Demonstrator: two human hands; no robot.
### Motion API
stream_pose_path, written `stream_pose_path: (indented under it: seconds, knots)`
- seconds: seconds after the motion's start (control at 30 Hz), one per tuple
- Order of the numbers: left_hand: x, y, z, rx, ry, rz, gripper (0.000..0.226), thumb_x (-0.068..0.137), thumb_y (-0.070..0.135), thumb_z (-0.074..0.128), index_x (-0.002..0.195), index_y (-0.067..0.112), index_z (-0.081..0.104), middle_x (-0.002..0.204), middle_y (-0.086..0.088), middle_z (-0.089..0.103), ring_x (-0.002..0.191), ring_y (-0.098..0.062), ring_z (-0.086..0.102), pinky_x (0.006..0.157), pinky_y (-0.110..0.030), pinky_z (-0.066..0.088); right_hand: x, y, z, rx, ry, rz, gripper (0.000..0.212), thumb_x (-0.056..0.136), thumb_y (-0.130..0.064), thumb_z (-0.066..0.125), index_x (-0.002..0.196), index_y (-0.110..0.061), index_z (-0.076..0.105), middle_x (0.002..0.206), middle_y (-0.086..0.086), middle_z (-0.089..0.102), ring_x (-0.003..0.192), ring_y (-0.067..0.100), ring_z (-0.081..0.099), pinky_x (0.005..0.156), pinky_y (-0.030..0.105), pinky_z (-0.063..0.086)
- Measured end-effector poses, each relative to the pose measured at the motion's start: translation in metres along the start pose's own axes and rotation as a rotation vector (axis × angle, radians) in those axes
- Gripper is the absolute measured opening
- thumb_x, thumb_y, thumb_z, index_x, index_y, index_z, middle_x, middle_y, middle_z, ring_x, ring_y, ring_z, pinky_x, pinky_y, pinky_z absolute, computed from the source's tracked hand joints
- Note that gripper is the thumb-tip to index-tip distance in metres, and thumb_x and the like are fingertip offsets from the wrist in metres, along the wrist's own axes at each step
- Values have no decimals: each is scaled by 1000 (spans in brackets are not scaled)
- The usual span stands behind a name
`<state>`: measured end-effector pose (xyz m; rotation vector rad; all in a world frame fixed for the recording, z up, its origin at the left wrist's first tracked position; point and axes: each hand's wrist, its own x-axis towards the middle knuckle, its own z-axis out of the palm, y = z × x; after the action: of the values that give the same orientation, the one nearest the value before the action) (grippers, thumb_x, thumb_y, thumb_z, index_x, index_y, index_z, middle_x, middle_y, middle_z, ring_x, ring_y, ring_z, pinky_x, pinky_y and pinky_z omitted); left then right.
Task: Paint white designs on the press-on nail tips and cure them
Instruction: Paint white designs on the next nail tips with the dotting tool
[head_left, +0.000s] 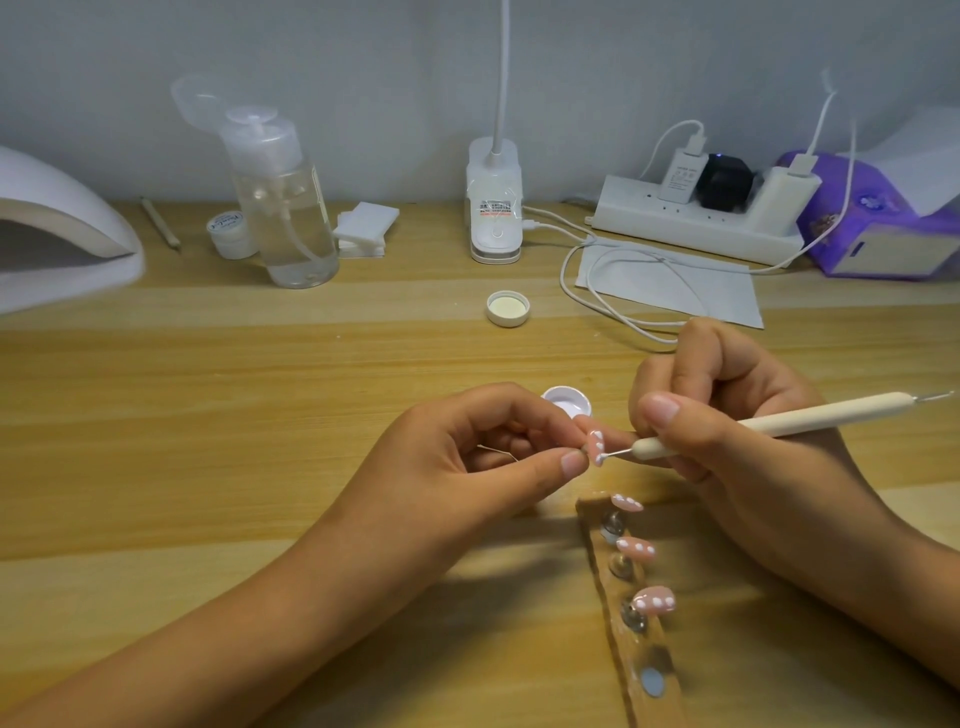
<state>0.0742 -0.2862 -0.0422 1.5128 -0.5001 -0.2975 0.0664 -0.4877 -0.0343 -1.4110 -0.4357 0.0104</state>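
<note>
My left hand (483, 452) pinches a pink nail tip (751, 446) with white dots between thumb and fingers, above the table. A cream dotting pen (810, 420) is gripped by my right hand (727, 410); its metal point touches the lower end of that tip. Three more pink dotted nail tips (636, 548) stand on metal pegs on a wooden holder strip (631, 649) below my hands. A small open pot of white gel (567, 401) sits just behind my left fingers. The white curing lamp (57, 234) stands at the far left.
At the back are a clear pump bottle (285, 208), a small white jar (231, 234), white pads (363, 226), a desk lamp base (493, 208), a power strip (701, 218) with cables, and a purple tissue pack (878, 218). A loose white lid (508, 307) lies mid-table.
</note>
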Motion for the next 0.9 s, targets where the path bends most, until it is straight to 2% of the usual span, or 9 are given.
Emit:
stream_pose_path:
  seconds: [0.07, 0.17, 0.3, 0.4, 0.5, 0.6, 0.77, 0.83, 0.9]
  knots:
    - [0, 0, 0, -2, -9, 9, 4, 79, 18, 73, 82, 22, 73, 93, 10, 76, 71, 3, 59, 66, -10, 48, 0, 0, 0, -2, 0, -2, 30, 75, -35, 77, 66, -23, 51, 62, -4, 51, 58, 8, 48, 67, 38, 38]
    - [0, 0, 0, 4, -9, 17, 7, 80, 16, 72, 82, 22, 73, 90, 13, 75, 71, 3, 60, 66, -10, 47, 1, 0, 0, 27, 8, -7, 22, 76, -23, 70, 65, -24, 51, 59, -4, 50, 56, 7, 47, 63, 29, 44]
    - [0, -3, -1, 22, 42, 18, 8, 77, 21, 73, 83, 25, 75, 82, 10, 73, 73, -1, 62, 66, -11, 47, 3, -1, 1, 106, 43, 0, 27, 78, -41, 74, 73, -23, 54, 57, -6, 46, 48, 6, 39, 80, 42, 55]
    - [-4, 1, 0, -36, 84, 61, 14, 77, 23, 79, 91, 25, 76, 90, 3, 76, 82, -6, 69, 72, -14, 50, 5, -1, -1, 77, 115, -21, 22, 82, -41, 71, 79, -25, 57, 56, -5, 42, 48, 6, 41, 85, 39, 55]
    - [-9, 8, 4, -33, 118, 169, 12, 78, 23, 75, 89, 25, 73, 92, -2, 75, 86, -14, 71, 75, -18, 52, 8, -1, -3, 23, 155, -45, 12, 81, -40, 69, 80, -30, 62, 60, -8, 49, 56, 3, 50, 84, 35, 54]
    - [-17, 17, 8, 209, 48, 355, 4, 82, 18, 73, 84, 18, 70, 94, 0, 71, 90, -17, 67, 72, -21, 49, 10, 0, -4, 1, 194, -49, 14, 77, -43, 72, 80, -32, 64, 63, -10, 52, 59, 3, 51, 81, 30, 54]
    - [-29, 23, 14, 601, -95, 544, 7, 81, 25, 76, 79, 19, 75, 84, 13, 45, 82, 6, 46, 73, -9, 34, 10, -1, -5, -69, 263, -24, 8, 78, -39, 72, 78, -35, 65, 65, -12, 55, 59, 2, 52, 77, 26, 54]
    - [-31, 21, 16, 721, -151, 590, 8, 82, 25, 76, 77, 19, 76, 81, 21, 45, 82, 13, 42, 75, -5, 31, 10, -2, -5, -114, 263, -20, 6, 78, -37, 71, 79, -34, 65, 67, -12, 58, 62, 3, 54, 77, 28, 55]
    - [-32, 17, 17, 831, -183, 618, 7, 83, 26, 76, 76, 22, 76, 81, 16, 51, 79, 8, 40, 73, -4, 27, 8, -2, -3, -179, 228, -16, 5, 81, -33, 69, 82, -32, 65, 70, -9, 61, 67, 6, 57, 80, 33, 54]
